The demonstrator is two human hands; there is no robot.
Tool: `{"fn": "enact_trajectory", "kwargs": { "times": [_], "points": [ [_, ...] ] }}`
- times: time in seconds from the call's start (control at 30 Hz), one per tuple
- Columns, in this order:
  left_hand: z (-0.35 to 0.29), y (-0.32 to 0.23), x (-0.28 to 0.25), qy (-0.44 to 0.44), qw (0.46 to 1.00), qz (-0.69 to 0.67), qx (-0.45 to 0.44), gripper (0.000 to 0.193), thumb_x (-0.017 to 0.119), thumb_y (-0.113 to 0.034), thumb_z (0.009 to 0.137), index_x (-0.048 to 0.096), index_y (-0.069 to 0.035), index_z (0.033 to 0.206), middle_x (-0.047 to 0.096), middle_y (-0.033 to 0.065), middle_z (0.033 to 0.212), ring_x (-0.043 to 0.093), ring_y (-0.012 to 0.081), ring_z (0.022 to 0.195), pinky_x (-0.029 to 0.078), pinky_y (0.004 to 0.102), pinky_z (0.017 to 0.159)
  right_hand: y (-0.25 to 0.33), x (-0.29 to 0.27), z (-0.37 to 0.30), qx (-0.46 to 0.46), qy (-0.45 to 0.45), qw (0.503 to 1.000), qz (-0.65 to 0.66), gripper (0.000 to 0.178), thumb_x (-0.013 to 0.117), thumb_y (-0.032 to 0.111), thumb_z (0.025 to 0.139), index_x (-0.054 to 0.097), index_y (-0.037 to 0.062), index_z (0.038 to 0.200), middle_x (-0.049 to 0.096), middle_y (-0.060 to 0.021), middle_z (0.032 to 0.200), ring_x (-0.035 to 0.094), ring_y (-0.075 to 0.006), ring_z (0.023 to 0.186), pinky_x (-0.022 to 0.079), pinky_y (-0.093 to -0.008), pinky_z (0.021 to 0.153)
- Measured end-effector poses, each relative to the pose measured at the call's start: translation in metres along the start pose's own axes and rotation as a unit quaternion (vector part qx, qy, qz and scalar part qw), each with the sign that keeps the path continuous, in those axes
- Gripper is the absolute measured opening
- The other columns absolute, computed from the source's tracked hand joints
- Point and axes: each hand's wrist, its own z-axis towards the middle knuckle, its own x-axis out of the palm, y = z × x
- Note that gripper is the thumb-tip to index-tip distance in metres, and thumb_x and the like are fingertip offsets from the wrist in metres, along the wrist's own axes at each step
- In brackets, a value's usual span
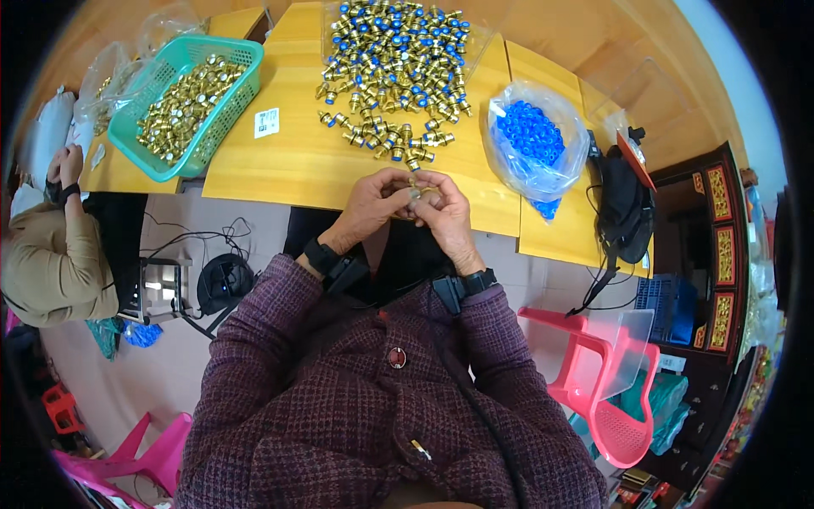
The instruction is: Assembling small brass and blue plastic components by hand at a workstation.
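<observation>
My left hand point(373, 208) and my right hand point(448, 219) meet at the table's near edge. Fingers of both are closed around a small brass fitting point(432, 194), mostly covered by the fingertips. Just beyond them spreads a large pile of brass fittings point(394, 68), many with blue rings or caps. The closest pieces of that pile lie right by my fingers. To the right of the pile stands an open clear plastic bag point(500, 161) full of small blue plastic rings point(532, 131). More blue rings point(544, 207) show at the bag's near side.
On the left of the yellow table point(297, 174), a green basket point(252, 81) holds brass parts without blue. A white label point(266, 123) lies beside it. A black bag point(623, 208) hangs at the right edge. Another person point(64, 254) sits at left. Pink chairs point(623, 433) stand behind.
</observation>
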Motion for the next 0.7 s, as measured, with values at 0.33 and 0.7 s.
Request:
{"fn": "enact_trajectory", "kwargs": {
  "times": [0.33,0.7],
  "points": [
    [-0.003,-0.004,-0.005,-0.043,0.997,-0.032,-0.058,0.021,0.060,-0.010,0.095,0.056,0.000,0.114,0.066,0.0083,0.099,0.067,0.0145,0.083,0.056,0.0263,0.072,-0.001,0.002,-0.001,-0.023,0.003,1.000,-0.004,0.044,0.067,-0.004,0.085,0.052,0.0013,0.127,0.059,-0.0029,0.104,0.056,-0.0049,0.068,0.048,-0.0201,0.059],
    [-0.003,-0.006,0.001,-0.041,0.998,-0.028,-0.037,0.023,0.059,-0.009,0.095,0.056,0.001,0.116,0.066,0.0090,0.099,0.067,0.0146,0.083,0.057,0.0261,0.073,-0.015,0.001,0.002,-0.032,-0.028,0.995,0.088,0.027,0.065,0.001,0.089,0.057,-0.0013,0.115,0.063,-0.0029,0.092,0.060,-0.0061,0.075,0.050,-0.0207,0.063]
  ]
}}
